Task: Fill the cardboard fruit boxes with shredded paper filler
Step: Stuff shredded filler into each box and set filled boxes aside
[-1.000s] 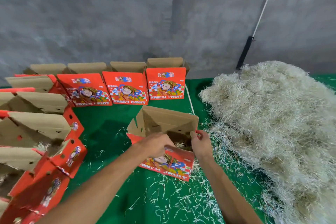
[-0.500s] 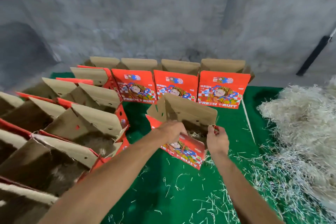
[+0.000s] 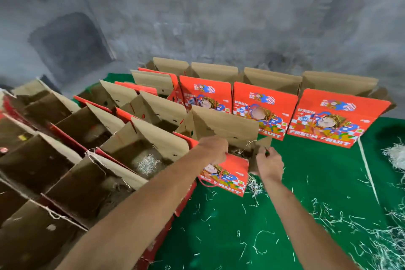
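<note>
Red fruit box [image 3: 225,173] printed "FRUIT", left hand [image 3: 213,148] fingers gripping its rim, right hand [image 3: 269,163] fingers pinching its flap.

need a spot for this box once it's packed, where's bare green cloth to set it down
Free: the green cloth between the held box, the back row of boxes and the shredded paper at the right edge, with only loose strands. Crowded: open boxes packed edge to edge on the left.
</note>
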The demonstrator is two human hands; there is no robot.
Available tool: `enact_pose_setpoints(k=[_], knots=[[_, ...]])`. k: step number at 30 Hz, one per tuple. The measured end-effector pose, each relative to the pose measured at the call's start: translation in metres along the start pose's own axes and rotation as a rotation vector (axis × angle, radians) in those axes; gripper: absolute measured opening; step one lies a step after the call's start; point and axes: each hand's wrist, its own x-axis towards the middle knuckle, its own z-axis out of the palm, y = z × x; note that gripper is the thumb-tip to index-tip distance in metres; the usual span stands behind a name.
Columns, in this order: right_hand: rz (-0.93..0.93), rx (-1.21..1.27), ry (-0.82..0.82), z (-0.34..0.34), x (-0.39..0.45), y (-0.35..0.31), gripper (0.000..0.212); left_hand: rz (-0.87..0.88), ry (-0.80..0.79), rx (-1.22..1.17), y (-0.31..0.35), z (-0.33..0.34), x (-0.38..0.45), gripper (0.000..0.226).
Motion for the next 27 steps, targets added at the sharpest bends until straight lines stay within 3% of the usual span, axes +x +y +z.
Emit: enact_pose_setpoints(k=[16, 27], knots=[[-0.058, 0.155, -0.237, 0.096, -0.019, -0.059, 0.02, -0.048, -0.036, -0.111, -0.054, -0.014, 0.007, 0.028], [0.211, 0.343, -0.527, 0.144, -0.033, -0.097, 0.017, -0.137, 0.041, -0.115, -0.096, -0.009, 0.0, 0.018]])
